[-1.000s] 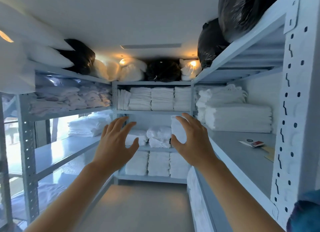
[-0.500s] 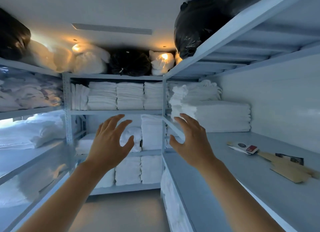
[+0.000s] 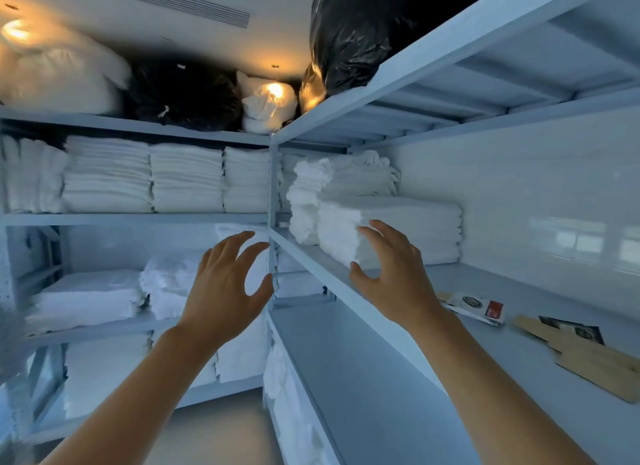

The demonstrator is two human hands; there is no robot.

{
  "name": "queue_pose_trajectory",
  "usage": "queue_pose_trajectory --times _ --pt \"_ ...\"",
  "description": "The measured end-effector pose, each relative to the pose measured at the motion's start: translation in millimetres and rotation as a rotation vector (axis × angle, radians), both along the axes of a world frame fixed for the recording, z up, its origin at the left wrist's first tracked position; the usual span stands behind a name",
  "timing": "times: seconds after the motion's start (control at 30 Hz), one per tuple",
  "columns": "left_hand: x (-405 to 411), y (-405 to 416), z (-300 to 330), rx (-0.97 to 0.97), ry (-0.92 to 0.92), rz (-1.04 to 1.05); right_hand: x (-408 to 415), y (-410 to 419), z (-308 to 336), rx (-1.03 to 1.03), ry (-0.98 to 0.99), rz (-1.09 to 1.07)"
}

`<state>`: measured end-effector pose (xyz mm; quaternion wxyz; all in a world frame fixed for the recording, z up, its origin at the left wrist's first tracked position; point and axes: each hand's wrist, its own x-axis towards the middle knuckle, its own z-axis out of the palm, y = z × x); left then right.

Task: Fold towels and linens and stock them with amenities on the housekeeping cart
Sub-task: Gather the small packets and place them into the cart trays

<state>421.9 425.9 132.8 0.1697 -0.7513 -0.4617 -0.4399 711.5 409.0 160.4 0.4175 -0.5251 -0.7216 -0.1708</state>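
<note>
A folded white towel stack (image 3: 398, 232) lies lengthwise along the right shelf (image 3: 519, 284), near its front edge. The spread, empty right hand (image 3: 393, 277) seems just short of its near end; the left hand (image 3: 225, 284) hovers beside, also spread and empty.

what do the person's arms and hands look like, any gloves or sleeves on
Both are bare. The left hand and the right hand wear no gloves, and no ring, watch or wristband shows. Both forearms are uncovered as far as the bottom edge of the picture, so no sleeve is in view. The fingers are bare too; nails are too blurred to judge.
</note>
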Motion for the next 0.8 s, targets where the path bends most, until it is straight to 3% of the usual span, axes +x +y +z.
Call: queue_pose_trajectory --times 0.23,0.5,0.8 --pt "46.9 91.3 -0.7 0.04 0.001 -0.104 41.2 75.8 13.4 0.028 -0.039 -0.107" --pt "134.4 200.9 41.1 0.085 -0.006 -0.251 106.3 170.1 40.3 0.008 -0.061 -0.246" --pt "255.1 279.0 42.4 0.097 -0.064 -0.521 191.0 185.7 37.2 -0.026 -0.119 -0.468"
